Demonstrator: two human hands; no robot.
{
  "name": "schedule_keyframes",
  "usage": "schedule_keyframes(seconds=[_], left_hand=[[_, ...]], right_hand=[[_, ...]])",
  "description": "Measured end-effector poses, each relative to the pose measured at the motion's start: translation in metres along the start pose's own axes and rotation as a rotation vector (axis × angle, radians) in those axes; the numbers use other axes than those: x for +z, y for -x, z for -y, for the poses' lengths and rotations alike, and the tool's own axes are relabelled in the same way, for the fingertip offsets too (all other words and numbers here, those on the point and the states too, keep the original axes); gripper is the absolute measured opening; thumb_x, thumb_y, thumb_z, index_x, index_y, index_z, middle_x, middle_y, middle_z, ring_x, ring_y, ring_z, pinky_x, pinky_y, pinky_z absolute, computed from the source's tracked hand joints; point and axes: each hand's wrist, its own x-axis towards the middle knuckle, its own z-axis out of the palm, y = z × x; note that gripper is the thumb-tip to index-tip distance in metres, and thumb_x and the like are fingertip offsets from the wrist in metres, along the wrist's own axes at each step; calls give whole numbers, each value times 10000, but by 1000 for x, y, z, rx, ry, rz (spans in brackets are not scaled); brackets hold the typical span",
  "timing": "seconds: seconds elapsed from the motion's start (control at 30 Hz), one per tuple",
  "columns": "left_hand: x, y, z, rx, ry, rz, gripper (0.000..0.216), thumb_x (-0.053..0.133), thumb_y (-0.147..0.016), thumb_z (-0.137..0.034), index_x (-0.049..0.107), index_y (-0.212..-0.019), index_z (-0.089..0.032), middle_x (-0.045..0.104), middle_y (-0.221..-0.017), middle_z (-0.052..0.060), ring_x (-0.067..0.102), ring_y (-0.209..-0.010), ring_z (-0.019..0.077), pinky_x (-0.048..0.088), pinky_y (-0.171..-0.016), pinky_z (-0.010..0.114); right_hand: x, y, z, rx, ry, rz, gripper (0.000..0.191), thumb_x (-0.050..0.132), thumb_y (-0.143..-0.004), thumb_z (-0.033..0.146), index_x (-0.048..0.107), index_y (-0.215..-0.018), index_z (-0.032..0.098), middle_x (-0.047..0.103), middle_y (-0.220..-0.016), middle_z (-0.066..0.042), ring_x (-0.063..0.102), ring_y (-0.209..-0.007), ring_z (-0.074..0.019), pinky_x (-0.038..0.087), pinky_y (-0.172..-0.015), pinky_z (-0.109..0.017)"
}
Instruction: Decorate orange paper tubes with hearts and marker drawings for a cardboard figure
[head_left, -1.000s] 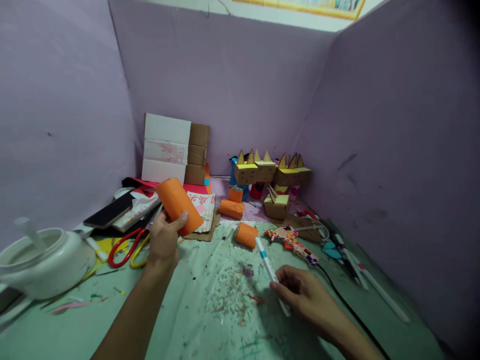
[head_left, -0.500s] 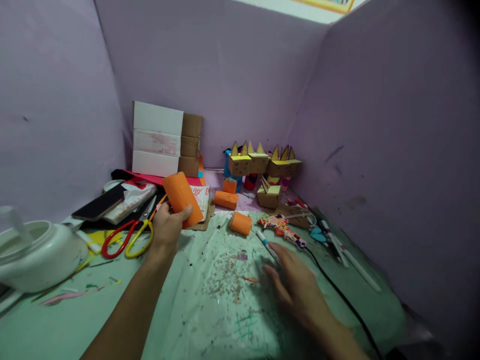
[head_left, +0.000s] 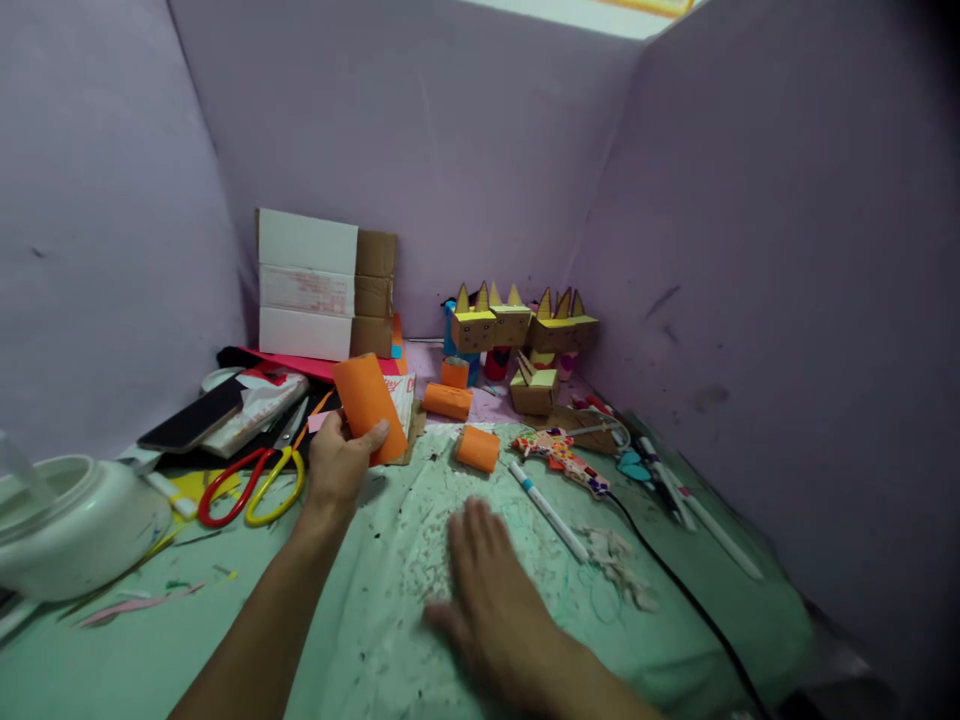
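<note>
My left hand [head_left: 339, 463] is closed round an orange paper-covered tube [head_left: 369, 405], held tilted above the green table cover [head_left: 420, 640]. My right hand [head_left: 491, 600] lies flat and open on the cover, fingers stretched forward, holding nothing. A white marker with a teal band [head_left: 546, 508] lies just to the right of it. A short orange tube [head_left: 477, 448] lies beyond the fingertips, with two more orange tubes [head_left: 448, 400] behind it.
Red and yellow scissors [head_left: 251, 482], a phone [head_left: 192, 418] and a white pot [head_left: 71, 530] are on the left. A patterned glue gun [head_left: 562, 455] with a black cord, pens [head_left: 697, 515], cardboard figures [head_left: 517, 325] and a box [head_left: 322, 285] stand behind. Purple walls enclose the area.
My right hand let go of the marker, which now lies on the cover, and moved left to rest flat. The left hand kept hold of the orange tube.
</note>
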Motion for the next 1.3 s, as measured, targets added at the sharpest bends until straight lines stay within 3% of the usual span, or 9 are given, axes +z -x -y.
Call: schedule_keyframes(seconds=[0.13, 0.3, 0.47, 0.6, 0.73, 0.87, 0.97, 1.1, 1.3], left_hand=[[1, 0, 3, 1, -17, 2, 458, 797, -522, -289, 639, -928, -149, 700, -881, 74, 658, -799, 255, 531, -798, 424], [1, 2, 4, 10, -25, -3, 459, 806, -507, -283, 637, -915, -157, 700, -858, 59, 661, -808, 257, 533, -787, 408], [2, 4, 2, 14, -29, -9, 442, 805, -490, -250, 644, -891, -158, 705, -842, 55, 668, -806, 264, 546, -741, 386], [2, 4, 1, 26, -39, -13, 428, 799, -499, -244, 645, -889, -157, 710, -848, 61, 669, -812, 263, 549, -749, 387], [1, 4, 1, 29, -57, -9, 441, 801, -498, -263, 638, -894, -157, 711, -825, 56, 671, -793, 266, 557, -730, 399], [1, 4, 1, 32, -99, -6, 443, 789, -520, -300, 625, -910, -167, 711, -850, 62, 667, -800, 267, 552, -721, 397], [3, 7, 0, 35, -157, 0, 407, 781, -518, -299, 619, -870, -174, 705, -827, 63, 662, -771, 266, 538, -707, 391], [9, 14, 4, 40, -209, 51, 383, 773, -525, -251, 636, -876, -183, 715, -843, 72, 659, -783, 261, 521, -717, 370], [20, 21, 20, -84, -229, 79, 303, 731, -582, -205, 630, -863, -155, 707, -865, 110, 643, -769, 259, 492, -675, 353]], right_hand=[[4, 6, -15, -157, -83, -2, 465, 482, -910, 481, 502, -1355, 346, 432, -1491, -7, 303, -1410, -274, 275, -1128, -522], [3, 4, -7, -1, 3, -2, 635, 522, -887, 410, 422, -1416, 73, 294, -1521, -220, 182, -1420, -412, 155, -1111, -659], [3, -7, 3, -265, -92, 79, 393, 437, -937, 458, 518, -1317, 402, 531, -1411, 66, 337, -1398, -223, 257, -1147, -482], [1, -20, 6, -65, -36, -35, 516, 453, -934, 355, 459, -1393, 119, 397, -1488, -178, 259, -1414, -358, 141, -1130, -619], [1, -6, 17, -312, -67, 96, 449, 628, -815, 473, 630, -1219, 277, 605, -1339, -56, 482, -1298, -303, 385, -1056, -467], [-41, -19, 2, -309, -76, 6, 336, 529, -887, 427, 626, -1188, 312, 663, -1246, 4, 574, -1199, -220, 419, -1013, -388], [-79, -64, -26, 9, 106, -309, 489, 548, -862, 332, 532, -1305, 125, 577, -1338, -138, 530, -1229, -244, 388, -1027, -367], [-85, -113, -52, 3, 168, -204, 748, 740, -663, 325, 516, -1317, 39, 599, -1278, -234, 558, -1160, -359, 418, -958, -426], [-110, -117, -37, -20, 155, -116, 359, 665, -678, 248, 699, -1013, 124, 731, -814, -87, 658, -711, -237, 464, -620, -290]])
